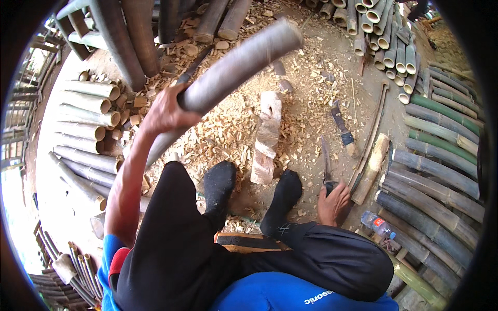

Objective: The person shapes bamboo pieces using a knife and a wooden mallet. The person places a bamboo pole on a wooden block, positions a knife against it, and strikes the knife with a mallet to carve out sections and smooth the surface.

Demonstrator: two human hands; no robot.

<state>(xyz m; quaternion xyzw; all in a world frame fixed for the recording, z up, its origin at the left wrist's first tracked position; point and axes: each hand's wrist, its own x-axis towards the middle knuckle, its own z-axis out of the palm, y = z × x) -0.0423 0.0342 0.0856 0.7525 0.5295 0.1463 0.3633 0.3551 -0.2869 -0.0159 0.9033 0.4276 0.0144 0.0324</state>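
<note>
My left hand [168, 115] is wrapped around a thick grey bamboo pole [241, 67], which slants up to the far right and is blurred by motion. Low at the right, the fingers of my right hand [333, 203] close on the dark handle of a knife [326, 159], its narrow blade pointing away from me over the ground. Between my feet and just beyond them lies a notched, pale wooden block [267, 137]. Farther right, apart from my right hand, a second blade with a wrapped handle [342, 127] rests among the chips.
Wood chips [223, 124] cover the ground. Cut bamboo lengths [88, 103] lie at the left, and more bamboo poles [436, 181] line the right. A bamboo stack [384, 36] stands far right. A plastic bottle [377, 224] lies near my right knee, beside a split log [371, 168].
</note>
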